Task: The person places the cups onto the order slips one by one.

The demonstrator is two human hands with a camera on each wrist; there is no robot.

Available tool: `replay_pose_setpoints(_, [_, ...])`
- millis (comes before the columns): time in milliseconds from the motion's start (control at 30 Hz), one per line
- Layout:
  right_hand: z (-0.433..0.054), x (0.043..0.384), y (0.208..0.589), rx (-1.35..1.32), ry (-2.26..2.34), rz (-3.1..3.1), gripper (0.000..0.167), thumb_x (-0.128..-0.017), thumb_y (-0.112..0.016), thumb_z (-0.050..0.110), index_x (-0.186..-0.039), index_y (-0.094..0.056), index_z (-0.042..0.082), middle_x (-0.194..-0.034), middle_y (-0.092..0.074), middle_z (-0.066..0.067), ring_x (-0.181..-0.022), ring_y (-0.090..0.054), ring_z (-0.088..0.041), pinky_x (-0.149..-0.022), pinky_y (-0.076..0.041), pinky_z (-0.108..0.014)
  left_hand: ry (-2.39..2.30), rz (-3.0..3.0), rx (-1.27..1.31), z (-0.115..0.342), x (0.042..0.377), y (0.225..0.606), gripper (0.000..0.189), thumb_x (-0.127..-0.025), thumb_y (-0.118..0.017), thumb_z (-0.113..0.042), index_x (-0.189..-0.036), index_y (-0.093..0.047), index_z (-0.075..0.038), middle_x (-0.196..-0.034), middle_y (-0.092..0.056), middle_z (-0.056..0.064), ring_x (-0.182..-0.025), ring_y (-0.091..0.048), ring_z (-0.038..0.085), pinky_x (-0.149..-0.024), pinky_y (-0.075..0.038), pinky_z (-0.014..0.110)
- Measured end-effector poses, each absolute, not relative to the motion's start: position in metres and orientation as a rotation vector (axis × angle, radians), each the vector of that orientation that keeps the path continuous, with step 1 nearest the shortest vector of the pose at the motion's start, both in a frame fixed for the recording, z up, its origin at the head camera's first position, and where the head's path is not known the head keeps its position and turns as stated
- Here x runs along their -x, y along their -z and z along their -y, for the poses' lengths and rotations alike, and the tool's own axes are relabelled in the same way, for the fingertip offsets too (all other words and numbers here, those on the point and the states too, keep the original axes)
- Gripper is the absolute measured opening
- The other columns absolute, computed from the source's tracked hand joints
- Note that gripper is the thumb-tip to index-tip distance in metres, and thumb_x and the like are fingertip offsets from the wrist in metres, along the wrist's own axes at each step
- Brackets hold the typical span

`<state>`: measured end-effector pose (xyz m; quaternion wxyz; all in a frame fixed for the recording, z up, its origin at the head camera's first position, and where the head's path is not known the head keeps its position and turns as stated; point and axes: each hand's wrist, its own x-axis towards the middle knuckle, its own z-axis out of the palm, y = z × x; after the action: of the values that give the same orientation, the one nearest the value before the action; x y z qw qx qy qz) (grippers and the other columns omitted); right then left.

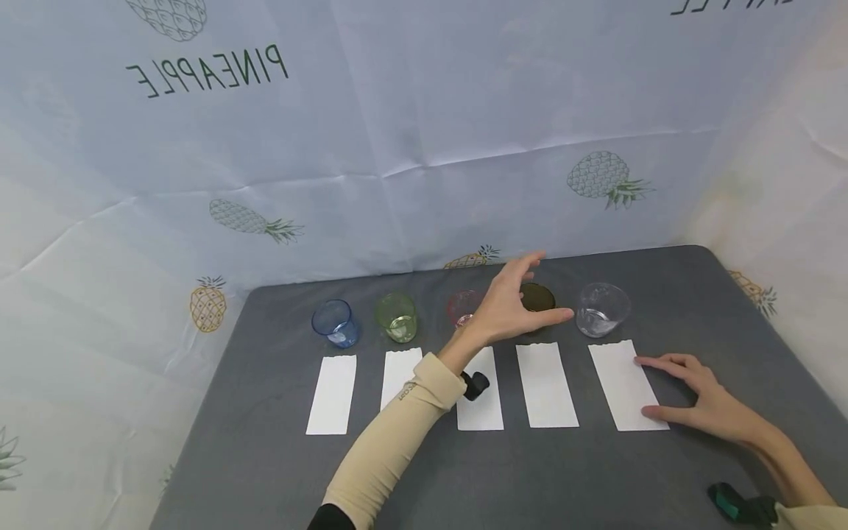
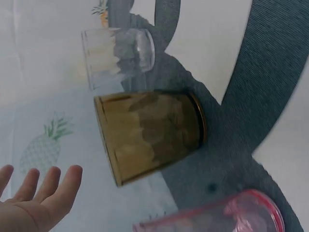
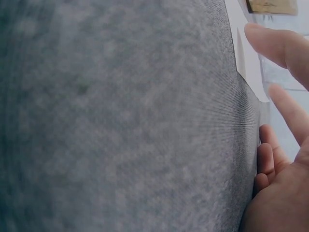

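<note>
In the head view my left hand point(image 1: 513, 303) reaches over the row of glasses, thumb and fingers spread wide. Partly behind it are a brown glass point(image 1: 538, 296) and a pink glass point(image 1: 464, 303). The left wrist view shows the brown glass point(image 2: 154, 135) upright on the table, apart from the fingers point(image 2: 67, 193). My right hand point(image 1: 705, 401) lies by the rightmost white paper strip point(image 1: 626, 386), with the index fingertip and thumb tip at its right edge. A clear glass point(image 1: 601, 309) stands just beyond that strip.
A blue glass point(image 1: 336, 324) and a green glass point(image 1: 396, 316) stand at the left of the row. More white paper strips point(image 1: 331, 396) lie in front of the glasses on the grey table point(image 1: 265, 471). A pineapple-print curtain point(image 1: 397, 88) hangs behind the table.
</note>
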<state>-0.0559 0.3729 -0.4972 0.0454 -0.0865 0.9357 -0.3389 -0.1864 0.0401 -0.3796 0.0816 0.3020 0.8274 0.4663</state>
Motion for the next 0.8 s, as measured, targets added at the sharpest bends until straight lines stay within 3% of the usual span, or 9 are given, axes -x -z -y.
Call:
replay_pose_setpoints(100, [-0.373,0.056,0.496,0.249,1.026,-2.842,0.082,-0.079,-0.088,0.028,-0.151,-0.049,0.019,-0.133,-0.041,-0.017,-0.118,-0.03,-0.031,-0.083,-0.034,-0.066,-1.383,-2.443,-0.903,-0.053,0.19,0.382,0.092,-0.085,-0.081,-0.036,-0.161,-0.03,-0.023,-0.162,-0.038,0.006,-0.145,-0.048,0.024,-0.114,-0.047,0.036])
replay_pose_setpoints(167, [-0.372,0.056,0.496,0.252,1.032,-2.836,0.084,-0.079,-0.088,0.027,-0.152,-0.048,0.018,-0.133,-0.041,-0.018,-0.118,-0.031,-0.037,-0.082,-0.034,-0.067,-1.397,-2.409,-0.895,-0.062,0.193,0.383,0.093,-0.085,-0.081,-0.035,-0.161,-0.03,-0.023,-0.163,-0.037,0.006,-0.146,-0.047,0.023,-0.113,-0.048,0.034])
replay_pose_setpoints(433, [-0.376,0.057,0.496,0.261,1.052,-2.841,0.083,-0.08,-0.087,0.026,-0.152,-0.048,0.019,-0.134,-0.042,-0.016,-0.118,-0.028,-0.019,-0.084,-0.033,-0.066,-1.424,-2.354,-0.885,-0.096,0.198,0.389,0.094,-0.084,-0.083,-0.03,-0.162,-0.03,-0.02,-0.163,-0.038,0.005,-0.145,-0.047,0.019,-0.108,-0.05,0.026])
replay_pose_setpoints(533, [-0.376,0.056,0.495,0.263,1.059,-2.831,0.083,-0.08,-0.087,0.025,-0.152,-0.048,0.019,-0.134,-0.041,-0.016,-0.119,-0.029,-0.028,-0.084,-0.032,-0.066,-1.381,-2.381,-0.878,-0.107,0.196,0.394,0.094,-0.085,-0.083,-0.034,-0.162,-0.03,-0.021,-0.164,-0.037,0.002,-0.144,-0.048,0.018,-0.105,-0.05,0.024])
replay_pose_setpoints(633, [-0.375,0.056,0.495,0.263,1.062,-2.815,0.084,-0.08,-0.087,0.025,-0.153,-0.047,0.019,-0.135,-0.04,-0.018,-0.12,-0.031,-0.038,-0.083,-0.032,-0.067,-1.315,-2.414,-0.88,-0.116,0.194,0.399,0.094,-0.085,-0.082,-0.037,-0.162,-0.029,-0.022,-0.165,-0.036,-0.001,-0.146,-0.046,0.017,-0.109,-0.048,0.025])
replay_pose_setpoints(800, [-0.374,0.058,0.494,0.258,1.054,-2.812,0.085,-0.08,-0.087,0.026,-0.153,-0.046,0.017,-0.135,-0.04,-0.019,-0.12,-0.032,-0.04,-0.083,-0.032,-0.068,-1.204,-2.492,-0.884,-0.124,0.194,0.408,0.096,-0.085,-0.081,-0.039,-0.162,-0.029,-0.017,-0.166,-0.035,0.002,-0.153,-0.037,0.017,-0.119,-0.04,0.029])
